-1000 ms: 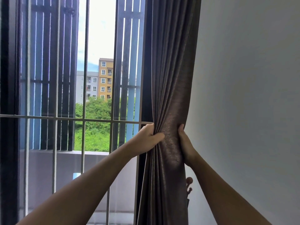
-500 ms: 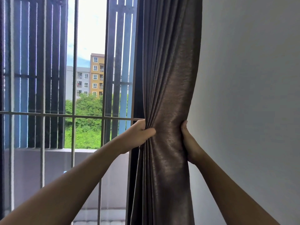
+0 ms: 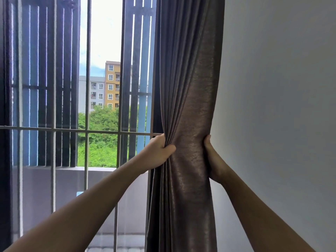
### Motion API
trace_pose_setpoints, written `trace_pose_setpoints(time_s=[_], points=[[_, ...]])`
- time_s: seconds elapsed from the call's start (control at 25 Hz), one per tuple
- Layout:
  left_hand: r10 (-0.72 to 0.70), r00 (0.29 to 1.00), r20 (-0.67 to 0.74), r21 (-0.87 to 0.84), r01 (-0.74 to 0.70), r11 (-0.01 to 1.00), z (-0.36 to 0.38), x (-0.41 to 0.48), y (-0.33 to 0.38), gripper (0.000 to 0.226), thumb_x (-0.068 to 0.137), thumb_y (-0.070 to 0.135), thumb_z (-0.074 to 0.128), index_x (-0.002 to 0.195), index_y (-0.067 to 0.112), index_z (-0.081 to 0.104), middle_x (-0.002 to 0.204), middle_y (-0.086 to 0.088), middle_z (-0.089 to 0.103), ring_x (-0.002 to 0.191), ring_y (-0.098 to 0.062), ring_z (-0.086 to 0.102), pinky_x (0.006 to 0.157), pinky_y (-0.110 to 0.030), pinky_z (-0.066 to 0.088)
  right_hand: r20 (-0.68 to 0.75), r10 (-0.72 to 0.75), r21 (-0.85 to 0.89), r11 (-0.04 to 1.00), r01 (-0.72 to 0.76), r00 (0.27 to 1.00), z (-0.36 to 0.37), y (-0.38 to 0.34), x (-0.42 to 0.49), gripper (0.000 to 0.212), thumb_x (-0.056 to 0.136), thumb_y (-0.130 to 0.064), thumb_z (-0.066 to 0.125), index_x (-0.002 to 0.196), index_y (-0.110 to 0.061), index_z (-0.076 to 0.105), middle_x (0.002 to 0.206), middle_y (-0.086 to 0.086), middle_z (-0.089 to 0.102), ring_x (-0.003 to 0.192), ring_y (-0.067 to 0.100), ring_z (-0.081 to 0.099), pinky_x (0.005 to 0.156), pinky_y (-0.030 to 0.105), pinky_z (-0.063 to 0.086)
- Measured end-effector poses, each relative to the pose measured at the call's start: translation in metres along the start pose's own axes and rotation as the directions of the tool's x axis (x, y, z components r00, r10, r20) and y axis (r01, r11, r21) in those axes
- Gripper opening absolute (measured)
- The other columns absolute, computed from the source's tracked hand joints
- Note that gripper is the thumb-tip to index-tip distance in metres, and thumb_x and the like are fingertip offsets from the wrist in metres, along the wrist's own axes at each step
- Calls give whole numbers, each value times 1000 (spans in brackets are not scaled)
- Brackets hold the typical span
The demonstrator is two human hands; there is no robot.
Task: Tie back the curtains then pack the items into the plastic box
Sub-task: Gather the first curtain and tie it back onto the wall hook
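Left of a bare grey wall (image 3: pixel 281 106) and right of a barred window (image 3: pixel 87 130) facing apartment blocks, the brown curtain (image 3: pixel 190 106) hangs gathered, the left hand (image 3: pixel 158 151) gripping its left folds with curled fingers and the right hand (image 3: pixel 213 159) clasping its right edge, both arms outstretched.

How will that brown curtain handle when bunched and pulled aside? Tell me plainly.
Probably floppy: the curtain folds into narrow pleats where the left hand and right hand squeeze it. Likely fairly heavy cloth, since it hangs in long straight folds below the grip. Its sheen hints it may slip, so it would likely spread if released.
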State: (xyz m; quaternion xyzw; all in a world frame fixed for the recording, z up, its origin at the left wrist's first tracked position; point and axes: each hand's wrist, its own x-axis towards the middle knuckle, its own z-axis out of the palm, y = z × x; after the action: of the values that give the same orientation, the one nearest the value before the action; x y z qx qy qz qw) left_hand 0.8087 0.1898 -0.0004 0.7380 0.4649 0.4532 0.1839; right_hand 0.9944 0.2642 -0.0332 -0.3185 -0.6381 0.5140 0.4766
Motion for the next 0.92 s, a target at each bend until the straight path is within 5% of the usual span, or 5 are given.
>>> trace_pose_setpoints(time_s=[0.36, 0.56, 0.68, 0.92], points=[[69, 995, -70, 313, -44, 949, 9, -24, 29, 28, 91, 16, 46, 66, 15, 32, 67, -1, 42, 57, -16, 38, 50, -28, 29, -59, -43, -192, 981, 31, 997, -3, 1, -13, 57, 88, -69, 25, 122, -35, 54, 118, -11, 63, 106, 9, 64, 99, 31, 48], [-74, 980, -182, 585, 168, 793, 13, 17, 8, 12, 91, 15, 46, 84, 6, 42, 82, -9, 52, 81, -33, 54, 61, -34, 38, -39, -8, -100, 995, 4, 999, -8, 2, 6, 63, 90, -63, 40, 141, -25, 40, 135, -6, 55, 118, 12, 57, 111, 38, 37], [-112, 962, -248, 598, 243, 763, 20, 37, -2, 9, 89, 7, 49, 97, 2, 48, 94, -15, 60, 86, -34, 58, 62, -37, 42, -56, 30, -142, 989, -38, 998, 5, -2, 11, 56, 97, -54, 33, 143, -24, 35, 139, -4, 50, 118, 14, 51, 107, 34, 36], [9, 982, -186, 590, 105, 801, 21, 35, -1, 13, 92, 15, 47, 88, 3, 45, 81, -13, 52, 85, -38, 56, 61, -32, 33, -39, -127, -33, 992, 126, 991, 16, 13, 11, 57, 95, -58, 29, 137, -22, 44, 127, 1, 61, 112, 16, 62, 100, 34, 48]])
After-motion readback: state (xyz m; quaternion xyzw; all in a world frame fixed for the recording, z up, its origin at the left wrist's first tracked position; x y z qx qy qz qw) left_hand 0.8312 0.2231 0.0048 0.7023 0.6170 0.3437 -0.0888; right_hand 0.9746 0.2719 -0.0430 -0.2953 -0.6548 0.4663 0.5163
